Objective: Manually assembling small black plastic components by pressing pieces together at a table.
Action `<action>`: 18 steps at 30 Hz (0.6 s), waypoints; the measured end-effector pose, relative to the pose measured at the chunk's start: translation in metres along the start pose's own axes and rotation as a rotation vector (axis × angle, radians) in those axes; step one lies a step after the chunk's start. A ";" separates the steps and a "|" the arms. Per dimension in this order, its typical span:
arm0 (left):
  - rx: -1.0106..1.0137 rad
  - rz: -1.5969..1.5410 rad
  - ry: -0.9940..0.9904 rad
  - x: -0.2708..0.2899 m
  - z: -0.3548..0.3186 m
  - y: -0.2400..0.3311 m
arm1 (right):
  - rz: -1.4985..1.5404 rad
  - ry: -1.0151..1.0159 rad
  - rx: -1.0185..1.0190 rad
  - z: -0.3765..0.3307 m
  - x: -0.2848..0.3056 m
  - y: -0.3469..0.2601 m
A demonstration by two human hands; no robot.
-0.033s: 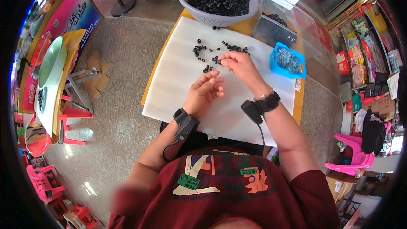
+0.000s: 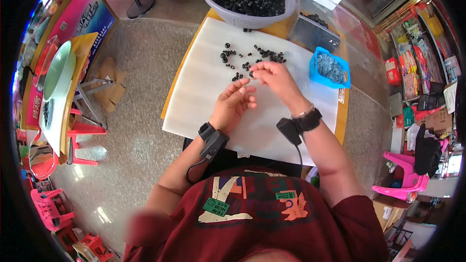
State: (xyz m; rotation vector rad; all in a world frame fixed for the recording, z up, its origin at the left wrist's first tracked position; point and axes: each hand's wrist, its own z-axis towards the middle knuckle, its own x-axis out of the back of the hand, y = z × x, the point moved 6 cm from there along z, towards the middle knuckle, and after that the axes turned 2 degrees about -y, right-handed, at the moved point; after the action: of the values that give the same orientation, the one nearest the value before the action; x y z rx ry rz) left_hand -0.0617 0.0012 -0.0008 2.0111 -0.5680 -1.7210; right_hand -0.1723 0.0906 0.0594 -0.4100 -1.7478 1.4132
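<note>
Over the middle of the white sheet (image 2: 204, 111), my right hand (image 2: 274, 80) pinches a small round black plastic part (image 2: 251, 73) between thumb and fingertips. My left hand (image 2: 234, 104) is close by on its left, palm partly up, with the fingers loosely curled and apart. Nothing can be seen in it. Small black parts lie loose on the sheet just beyond both hands, in a cluster (image 2: 274, 57) behind the right hand, another (image 2: 225, 56) farther left, and a small group (image 2: 237, 76) beyond the left fingertips.
A grey basket (image 2: 221, 12) heaped with black parts stands at the table's far edge. At right is a blue basket (image 2: 330, 83) of small shiny pieces; behind it, a clear bin (image 2: 313, 39) holds more black parts. A side table with a green basin (image 2: 60, 75) stands left.
My right hand has shifted slightly nearer me, its fingertips lower and still pinched. The left hand has barely moved.
</note>
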 end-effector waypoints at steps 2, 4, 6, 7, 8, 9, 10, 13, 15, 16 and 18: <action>0.011 0.024 -0.007 0.000 0.001 -0.003 | 0.236 -0.012 0.017 -0.026 -0.009 0.003; 0.014 0.067 -0.010 0.006 0.003 -0.007 | 0.145 0.077 0.040 -0.043 -0.016 -0.001; 0.029 0.106 -0.014 0.005 0.002 -0.008 | 0.101 0.201 0.092 -0.055 -0.018 -0.001; 0.021 0.143 -0.004 0.006 0.001 -0.006 | 0.155 0.212 0.071 -0.058 -0.020 -0.001; 0.020 0.167 0.004 0.004 0.000 -0.005 | 0.092 0.232 0.083 -0.061 -0.019 -0.001; 0.033 0.169 -0.007 0.004 0.000 -0.006 | 0.030 0.248 0.094 -0.064 -0.017 0.000; 0.040 0.181 0.005 0.005 -0.001 -0.006 | 0.029 0.261 0.087 -0.068 -0.012 0.000; 0.033 0.204 0.052 0.003 -0.002 -0.004 | -0.111 0.252 0.149 -0.071 0.007 0.004; 0.042 0.222 0.033 0.001 -0.001 -0.005 | -0.329 0.398 0.131 -0.070 0.039 0.027; 0.043 0.221 0.036 0.001 0.000 -0.004 | -0.327 0.395 0.129 -0.068 0.052 0.039; 0.045 0.226 0.020 -0.002 0.000 -0.003 | -0.553 0.512 0.160 -0.069 0.078 0.048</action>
State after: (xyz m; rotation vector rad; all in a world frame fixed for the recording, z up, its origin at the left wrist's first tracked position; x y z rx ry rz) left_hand -0.0616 0.0046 -0.0010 1.9096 -0.8010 -1.5652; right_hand -0.1781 0.2047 0.0472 -0.1578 -1.1949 0.9335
